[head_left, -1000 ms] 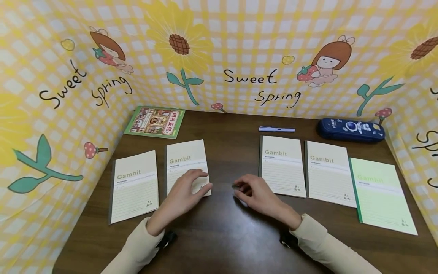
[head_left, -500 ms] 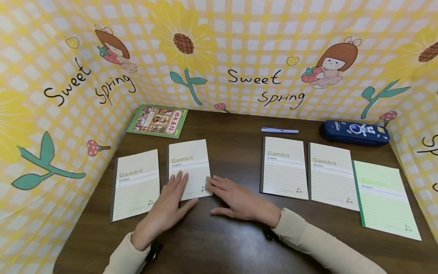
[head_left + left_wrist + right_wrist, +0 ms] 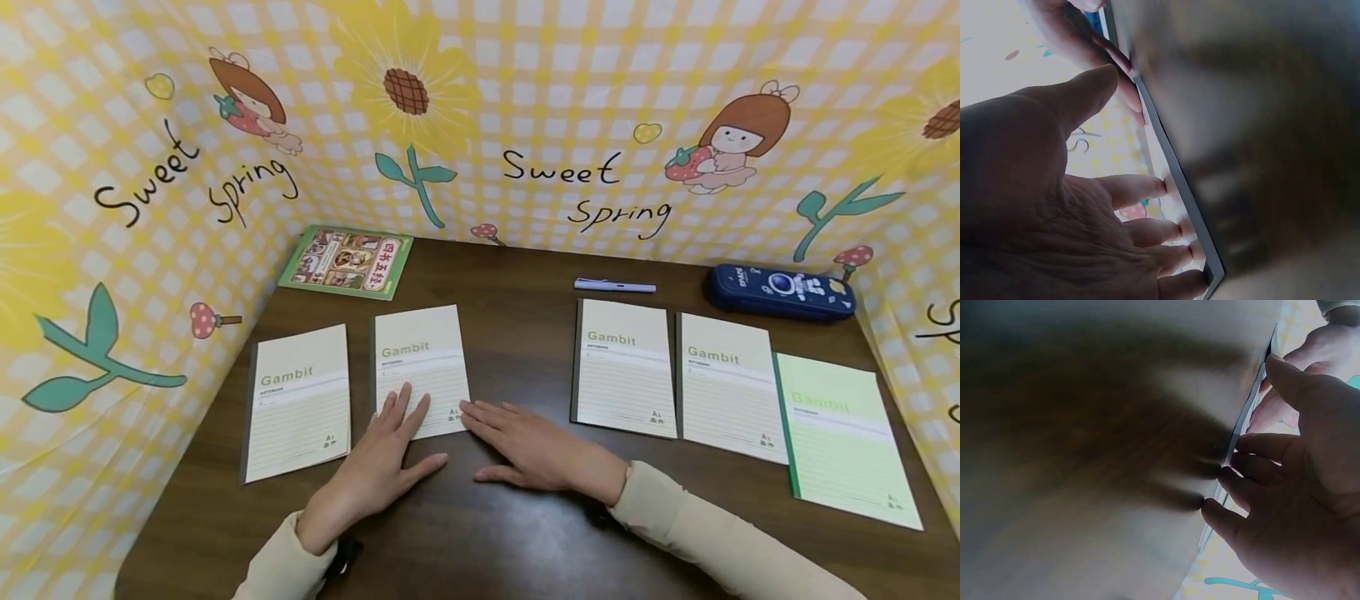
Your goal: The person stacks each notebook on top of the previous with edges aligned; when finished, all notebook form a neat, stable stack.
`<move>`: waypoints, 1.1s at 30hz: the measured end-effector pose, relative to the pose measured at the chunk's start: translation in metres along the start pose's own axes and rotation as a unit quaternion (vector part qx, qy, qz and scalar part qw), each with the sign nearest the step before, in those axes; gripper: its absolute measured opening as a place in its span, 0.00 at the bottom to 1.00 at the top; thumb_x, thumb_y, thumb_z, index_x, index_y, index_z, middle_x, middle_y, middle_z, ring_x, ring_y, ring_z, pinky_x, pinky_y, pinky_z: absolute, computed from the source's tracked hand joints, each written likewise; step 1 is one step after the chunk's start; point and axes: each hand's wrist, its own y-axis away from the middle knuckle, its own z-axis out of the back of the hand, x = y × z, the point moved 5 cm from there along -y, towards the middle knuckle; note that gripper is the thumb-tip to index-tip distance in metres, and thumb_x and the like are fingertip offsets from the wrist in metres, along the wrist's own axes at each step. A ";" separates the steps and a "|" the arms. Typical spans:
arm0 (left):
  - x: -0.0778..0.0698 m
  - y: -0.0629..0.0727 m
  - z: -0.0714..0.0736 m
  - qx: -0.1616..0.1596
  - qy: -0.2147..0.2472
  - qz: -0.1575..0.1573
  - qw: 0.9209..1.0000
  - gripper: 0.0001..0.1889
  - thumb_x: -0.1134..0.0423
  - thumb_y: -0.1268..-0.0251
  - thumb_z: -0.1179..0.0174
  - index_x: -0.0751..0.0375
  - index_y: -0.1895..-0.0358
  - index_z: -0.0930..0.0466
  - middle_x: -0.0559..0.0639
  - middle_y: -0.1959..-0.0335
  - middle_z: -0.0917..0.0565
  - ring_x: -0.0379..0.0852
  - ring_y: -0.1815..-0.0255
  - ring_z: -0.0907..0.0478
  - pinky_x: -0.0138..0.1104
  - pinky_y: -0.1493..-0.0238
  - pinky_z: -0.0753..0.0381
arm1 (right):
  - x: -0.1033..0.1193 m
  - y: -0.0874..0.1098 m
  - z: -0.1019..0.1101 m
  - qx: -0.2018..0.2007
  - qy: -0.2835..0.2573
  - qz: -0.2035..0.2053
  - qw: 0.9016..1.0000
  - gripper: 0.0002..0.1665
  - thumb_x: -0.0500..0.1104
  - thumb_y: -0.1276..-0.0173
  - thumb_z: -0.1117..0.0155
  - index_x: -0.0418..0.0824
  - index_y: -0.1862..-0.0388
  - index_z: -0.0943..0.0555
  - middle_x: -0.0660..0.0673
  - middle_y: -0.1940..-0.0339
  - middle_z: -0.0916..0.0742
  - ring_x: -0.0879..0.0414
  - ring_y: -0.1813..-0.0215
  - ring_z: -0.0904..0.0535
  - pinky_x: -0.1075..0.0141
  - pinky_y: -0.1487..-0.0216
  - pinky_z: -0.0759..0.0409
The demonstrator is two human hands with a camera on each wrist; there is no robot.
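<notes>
A cream notebook (image 3: 420, 350) marked "Gambit" lies between my two hands. My left hand (image 3: 375, 467) rests its spread, nearly straight fingertips on the notebook's lower left part, thumb out to the right over the table. From the other side my right hand (image 3: 536, 446) has its straight fingertips right at the notebook's lower right edge, with the thumb apart below. In the left wrist view the fingers press on the cover just above the notebook's near edge (image 3: 1179, 181). The right wrist view shows fingertips along the notebook's side (image 3: 1244, 419).
Another cream notebook (image 3: 300, 400) lies at left, two more cream notebooks (image 3: 626, 367) and a green notebook (image 3: 847, 442) at right. Behind are a green picture book (image 3: 347, 262), a light purple pen (image 3: 615, 286) and a navy pencil case (image 3: 780, 292). A patterned cloth (image 3: 555, 83) walls the table.
Both hands have straightened their fingers and come down onto the notebook, the right one moving left to its edge. The notebook has since shifted slightly right and sits straighter.
</notes>
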 end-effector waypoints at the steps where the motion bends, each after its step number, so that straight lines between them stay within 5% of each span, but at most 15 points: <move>1: -0.002 0.000 -0.001 0.002 0.001 -0.003 1.000 0.45 0.39 0.27 0.38 0.59 0.16 0.45 0.67 0.14 0.53 0.70 0.14 0.57 0.67 0.20 0.46 | 0.000 0.003 0.000 -0.002 0.000 0.001 1.000 0.46 0.64 0.19 0.46 0.42 0.14 0.45 0.45 0.12 0.41 0.49 0.13 0.43 0.49 0.16 0.37; 19: -0.050 0.010 -0.025 0.054 -0.038 -0.114 0.991 0.43 0.42 0.29 0.34 0.55 0.18 0.39 0.65 0.14 0.47 0.74 0.16 0.50 0.64 0.22 0.37 | -0.013 0.068 0.000 -0.026 0.022 -0.017 0.999 0.42 0.63 0.21 0.43 0.52 0.15 0.39 0.45 0.13 0.37 0.45 0.15 0.38 0.42 0.23 0.29; 27: -0.050 0.010 -0.028 0.073 -0.030 -0.108 0.991 0.41 0.42 0.28 0.36 0.51 0.17 0.40 0.62 0.13 0.50 0.71 0.14 0.53 0.72 0.22 0.46 | -0.013 0.070 0.000 -0.020 0.016 -0.037 0.999 0.41 0.63 0.20 0.44 0.50 0.16 0.38 0.47 0.13 0.37 0.43 0.15 0.39 0.42 0.23 0.29; 33: -0.044 0.007 -0.021 0.043 0.027 -0.101 0.994 0.36 0.45 0.27 0.36 0.52 0.21 0.32 0.61 0.15 0.42 0.67 0.15 0.47 0.69 0.23 0.40 | -0.012 0.065 0.009 -0.082 -0.045 -0.048 0.994 0.38 0.59 0.22 0.37 0.46 0.20 0.30 0.43 0.19 0.28 0.46 0.20 0.30 0.48 0.26 0.24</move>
